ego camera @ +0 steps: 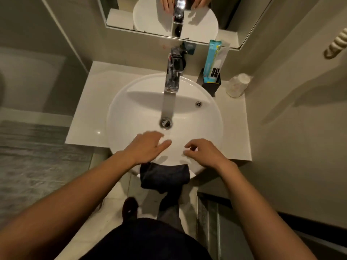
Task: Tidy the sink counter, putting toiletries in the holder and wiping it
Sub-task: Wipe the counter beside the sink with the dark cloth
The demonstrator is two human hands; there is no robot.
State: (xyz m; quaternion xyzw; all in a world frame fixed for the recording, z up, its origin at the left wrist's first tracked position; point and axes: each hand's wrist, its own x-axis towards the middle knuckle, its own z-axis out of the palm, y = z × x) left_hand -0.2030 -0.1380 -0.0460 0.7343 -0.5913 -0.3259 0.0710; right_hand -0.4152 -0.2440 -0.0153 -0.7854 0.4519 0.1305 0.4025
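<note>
A round white sink point(131, 102) sits in a pale counter point(84, 119). At the back right stands a black square holder point(211, 87) with a teal toiletry packet point(212, 59) and a white sachet upright in it. A dark cloth point(165, 176) hangs over the sink's front rim. My left hand point(148, 147) hovers over the front of the basin, fingers spread, holding nothing. My right hand point(204, 152) is beside it, fingers loosely curled, also with nothing in it. Both hands are just above the cloth.
A chrome tap point(173, 72) rises at the back centre, under a mirror point(169, 14). An upturned paper cup point(237, 84) stands in the counter's back right corner by the wall. The drain point(166, 123) lies mid-basin. A tiled floor shows below.
</note>
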